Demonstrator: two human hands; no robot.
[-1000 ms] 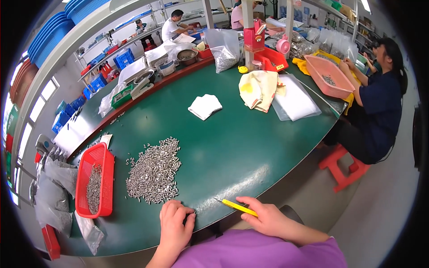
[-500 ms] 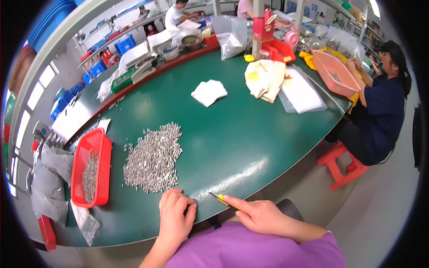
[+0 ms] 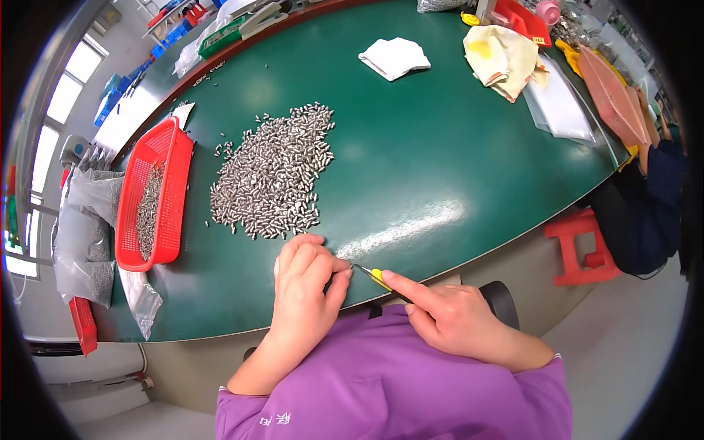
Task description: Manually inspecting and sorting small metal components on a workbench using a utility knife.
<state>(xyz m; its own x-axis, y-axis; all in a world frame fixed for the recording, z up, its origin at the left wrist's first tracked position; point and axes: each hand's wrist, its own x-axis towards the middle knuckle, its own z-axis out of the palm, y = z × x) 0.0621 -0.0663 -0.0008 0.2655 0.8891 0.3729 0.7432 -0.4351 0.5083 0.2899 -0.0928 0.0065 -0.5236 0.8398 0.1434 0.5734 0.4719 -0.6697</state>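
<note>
A pile of small silvery metal pieces (image 3: 275, 176) lies on the green tabletop. Just below its near edge is my left hand (image 3: 312, 275), fingers curled and thumb drawn in; whatever sits at its fingertips is too small to make out. My right hand (image 3: 447, 312) grips a slim yellow and black hand tool (image 3: 378, 276), index finger stretched along it. The tool's thin metal tip points left and meets, or nearly meets, the left fingertips. I cannot tell its exact kind.
Left of the pile stands a red plastic basket (image 3: 173, 198) holding more small pieces. Filled clear bags (image 3: 84, 238) lie beyond it. A white cloth (image 3: 394, 59) and a cream cloth (image 3: 502, 62) rest farther back. A co-worker (image 3: 645, 198) sits at right by a pink basket (image 3: 612, 99).
The view has tilted down toward my lap and hands. My left fingers and the tool's tip have come together, where a gap showed between them before.
</note>
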